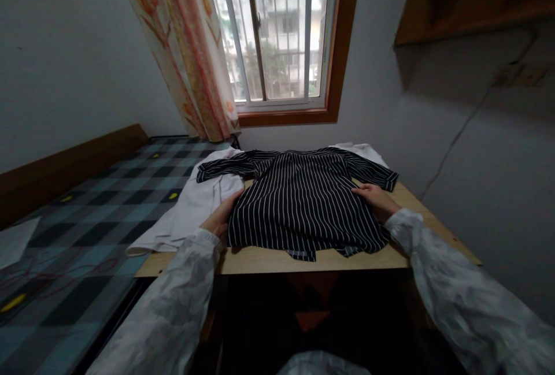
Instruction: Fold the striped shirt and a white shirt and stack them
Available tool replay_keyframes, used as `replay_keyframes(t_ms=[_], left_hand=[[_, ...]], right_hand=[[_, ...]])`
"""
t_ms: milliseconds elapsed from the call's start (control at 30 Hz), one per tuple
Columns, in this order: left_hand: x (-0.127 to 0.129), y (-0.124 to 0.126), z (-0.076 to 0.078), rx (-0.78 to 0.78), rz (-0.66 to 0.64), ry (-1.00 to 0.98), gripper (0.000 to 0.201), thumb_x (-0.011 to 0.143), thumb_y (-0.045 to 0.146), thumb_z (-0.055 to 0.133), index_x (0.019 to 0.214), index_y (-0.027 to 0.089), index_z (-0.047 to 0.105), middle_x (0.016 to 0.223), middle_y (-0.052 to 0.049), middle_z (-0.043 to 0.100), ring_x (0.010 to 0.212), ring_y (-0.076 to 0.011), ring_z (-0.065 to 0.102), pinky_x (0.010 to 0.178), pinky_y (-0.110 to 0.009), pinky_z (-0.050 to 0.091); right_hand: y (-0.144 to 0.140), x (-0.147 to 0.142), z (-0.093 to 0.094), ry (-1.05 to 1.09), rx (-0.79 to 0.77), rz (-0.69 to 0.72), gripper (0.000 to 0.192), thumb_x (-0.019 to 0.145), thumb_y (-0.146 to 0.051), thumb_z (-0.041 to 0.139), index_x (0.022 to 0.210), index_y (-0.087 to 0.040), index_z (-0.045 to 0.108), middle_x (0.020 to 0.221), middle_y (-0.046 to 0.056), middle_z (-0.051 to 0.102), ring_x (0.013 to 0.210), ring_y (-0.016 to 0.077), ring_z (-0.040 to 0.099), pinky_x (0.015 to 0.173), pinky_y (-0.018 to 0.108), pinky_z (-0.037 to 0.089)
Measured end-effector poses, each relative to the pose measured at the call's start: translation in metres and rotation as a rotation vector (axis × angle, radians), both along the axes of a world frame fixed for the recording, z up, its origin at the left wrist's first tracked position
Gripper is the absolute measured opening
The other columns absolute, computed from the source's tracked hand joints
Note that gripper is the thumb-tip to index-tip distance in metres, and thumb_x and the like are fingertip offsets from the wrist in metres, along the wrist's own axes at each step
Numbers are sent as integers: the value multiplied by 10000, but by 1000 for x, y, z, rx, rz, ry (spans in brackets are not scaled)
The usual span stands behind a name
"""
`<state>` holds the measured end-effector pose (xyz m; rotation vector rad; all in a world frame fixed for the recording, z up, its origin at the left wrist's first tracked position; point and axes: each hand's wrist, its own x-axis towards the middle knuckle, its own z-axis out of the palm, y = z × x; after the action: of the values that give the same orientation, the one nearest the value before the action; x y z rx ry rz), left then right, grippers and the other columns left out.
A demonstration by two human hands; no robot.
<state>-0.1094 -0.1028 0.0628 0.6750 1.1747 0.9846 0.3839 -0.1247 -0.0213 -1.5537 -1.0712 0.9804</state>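
A black shirt with white stripes (303, 201) lies spread out on a light wooden table (269, 261), its short sleeves reaching out to both sides at the far end. My left hand (222, 216) is closed on the shirt's left side edge, with its fingers partly hidden by the cloth. On the opposite side, my right hand (378, 200) pinches the right edge below the sleeve. The hem nearest me is uneven, with small folds turned up close to the table's front edge.
White cloth (186, 213) lies left of the shirt, partly under its sleeve, and more white fabric (362, 149) shows behind the right shoulder. A bed with a checked cover (99, 201) adjoins the table on the left. Beyond are a window (277, 34) and a curtain (191, 45).
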Motion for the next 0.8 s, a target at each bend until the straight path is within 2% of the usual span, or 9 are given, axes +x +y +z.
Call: replay_keyframes(t_ms=[133,200,267,333,400,533,633,733,800], left_hand=[[6,5,4,-112,-79,-47,286,937,367,791,1147,175,815,907,-114,849,772,-290,826,744,-400,702],[8,9,7,-75,-119,-59,240,922,307,808,1125,180,816,927,-116,848,784,-266,820,768,-370,693],[7,11,10,6,-137,-31,237,890,281,836,1099,172,813,954,-118,846,810,-251,813,791,-349,679],[1,12,11,128,-150,77,301,829,288,891,1090,165,804,986,-115,845,857,-250,805,805,-334,658],[-8,12,9,233,-174,260,391,744,310,955,1070,166,793,996,-102,843,880,-247,792,800,-318,627],[-29,8,2,266,-272,672,535,612,397,1018,1023,168,765,810,-60,797,763,-254,744,676,-306,539],[-37,4,1,273,-298,899,561,562,490,1028,956,189,764,707,-41,743,706,-270,713,607,-305,471],[-37,1,4,270,-418,986,494,563,582,1006,751,207,745,668,-57,727,677,-265,689,579,-302,438],[-36,-2,7,251,-539,946,480,520,566,1019,671,218,725,640,-55,722,652,-258,675,565,-297,435]], right_hand=[[8,-9,11,-173,13,26,437,665,-474,947,806,-252,599,655,-11,613,625,190,567,581,306,447],[16,-9,19,-250,70,82,442,629,-451,936,750,-252,561,640,-28,580,630,174,532,594,295,426],[23,-5,25,-286,171,77,419,659,-487,880,720,-251,538,644,-37,558,644,164,506,609,288,409],[27,2,27,-306,253,-12,394,713,-534,810,717,-253,534,644,-40,543,650,164,492,615,288,395],[25,12,25,-357,239,-55,384,722,-536,797,701,-258,533,618,-41,534,644,169,489,616,293,390],[13,27,11,-483,83,89,389,670,-463,871,652,-260,539,590,-30,569,636,184,537,624,304,417],[6,32,4,-542,62,70,366,678,-463,905,724,-251,610,648,-13,632,666,205,596,659,316,463],[2,31,5,-540,36,49,406,647,-475,954,816,-246,664,674,-5,656,706,225,634,703,331,504],[0,30,9,-501,-1,107,442,606,-473,983,826,-243,677,655,-14,645,699,223,634,693,327,512]])
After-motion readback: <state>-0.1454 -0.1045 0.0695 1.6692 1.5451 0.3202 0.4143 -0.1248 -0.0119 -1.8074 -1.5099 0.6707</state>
